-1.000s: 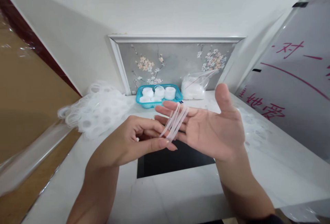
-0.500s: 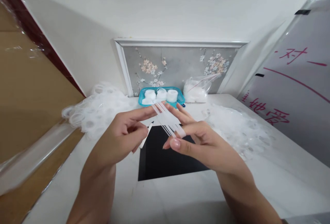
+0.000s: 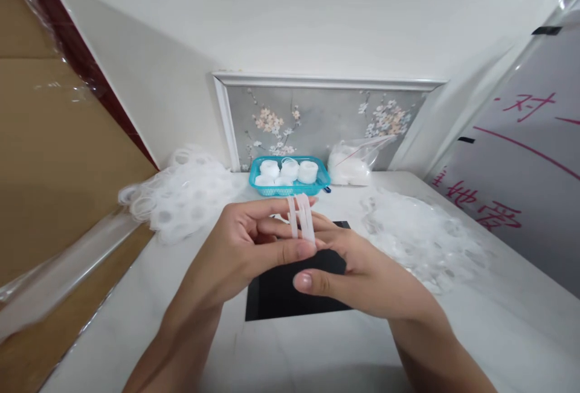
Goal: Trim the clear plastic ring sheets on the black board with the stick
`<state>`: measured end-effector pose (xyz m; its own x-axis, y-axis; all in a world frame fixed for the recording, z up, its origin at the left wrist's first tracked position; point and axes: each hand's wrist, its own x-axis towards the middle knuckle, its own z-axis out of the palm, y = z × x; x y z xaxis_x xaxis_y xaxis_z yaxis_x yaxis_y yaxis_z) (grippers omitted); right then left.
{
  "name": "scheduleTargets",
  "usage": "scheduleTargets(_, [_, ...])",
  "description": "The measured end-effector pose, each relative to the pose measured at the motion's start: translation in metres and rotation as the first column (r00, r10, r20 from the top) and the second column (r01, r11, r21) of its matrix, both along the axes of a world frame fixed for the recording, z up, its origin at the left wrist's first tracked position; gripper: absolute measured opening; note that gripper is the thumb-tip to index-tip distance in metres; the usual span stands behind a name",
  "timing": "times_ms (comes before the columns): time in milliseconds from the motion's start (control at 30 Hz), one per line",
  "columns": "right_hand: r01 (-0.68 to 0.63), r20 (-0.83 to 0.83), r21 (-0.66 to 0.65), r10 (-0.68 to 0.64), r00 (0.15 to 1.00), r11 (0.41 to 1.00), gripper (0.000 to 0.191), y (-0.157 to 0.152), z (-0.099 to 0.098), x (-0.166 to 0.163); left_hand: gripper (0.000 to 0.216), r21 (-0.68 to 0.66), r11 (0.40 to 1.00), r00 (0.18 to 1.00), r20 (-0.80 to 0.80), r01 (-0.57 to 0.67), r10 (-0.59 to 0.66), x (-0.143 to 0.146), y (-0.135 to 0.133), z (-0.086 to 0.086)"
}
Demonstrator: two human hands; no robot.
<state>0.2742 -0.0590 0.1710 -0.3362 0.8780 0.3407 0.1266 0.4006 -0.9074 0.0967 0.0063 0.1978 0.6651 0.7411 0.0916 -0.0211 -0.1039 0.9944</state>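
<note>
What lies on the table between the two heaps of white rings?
In the head view, a black square; above it the left hand and right hand hold a few white rings.

R hand (image 3: 362, 272) turned palm-down; L hand (image 3: 244, 254) now pinches bands (image 3: 301, 219) upright.

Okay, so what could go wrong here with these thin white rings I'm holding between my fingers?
The thin white rings sit only at the fingertips of the left hand and right hand, so one could slip out. A dropped one might land in the right pile or the left pile of similar white rings and be hard to find again. They are bunched tightly, so they may tangle or be miscounted.
</note>
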Motion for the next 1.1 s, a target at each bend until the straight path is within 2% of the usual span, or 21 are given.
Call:
scheduleTargets(100, [-0.049,-0.117,-0.071,0.040,0.992,0.996,0.045,0.004,-0.006,0.003,0.040,-0.002,0.998,0.997,-0.041,0.061,-0.061,-0.002,-0.001,0.004])
scheduleTargets(200, [-0.126,-0.309,-0.139,0.078,0.948,0.982,0.062,0.007,-0.012,0.005,0.030,0.018,0.990,0.987,-0.080,0.141,-0.139,-0.004,-0.001,0.006])
scheduleTargets(300, [-0.166,-0.482,-0.167,0.067,0.873,0.972,0.058,0.006,-0.012,0.004,0.023,0.032,0.980,0.971,-0.144,0.196,-0.190,-0.005,-0.001,0.008])
scheduleTargets(400, [-0.181,-0.581,-0.182,0.043,0.813,0.967,0.049,0.002,-0.007,0.003,0.024,0.047,0.973,0.956,-0.204,0.227,-0.213,-0.007,-0.001,0.009])
scheduleTargets(600, [-0.124,-0.586,-0.224,-0.032,0.809,0.967,0.049,-0.004,-0.002,-0.001,0.019,0.093,0.977,0.957,-0.240,0.192,-0.165,-0.010,0.003,0.007])
scheduleTargets(867, [-0.030,-0.543,-0.237,-0.107,0.833,0.971,0.040,-0.007,-0.003,-0.005,0.016,0.059,0.981,0.958,-0.235,0.183,-0.165,-0.006,0.003,0.005])
scheduleTargets(1100, [-0.017,-0.566,-0.247,-0.130,0.814,0.969,0.036,-0.008,-0.003,-0.006,0.016,0.050,0.981,0.956,-0.242,0.186,-0.168,-0.008,0.003,0.005])
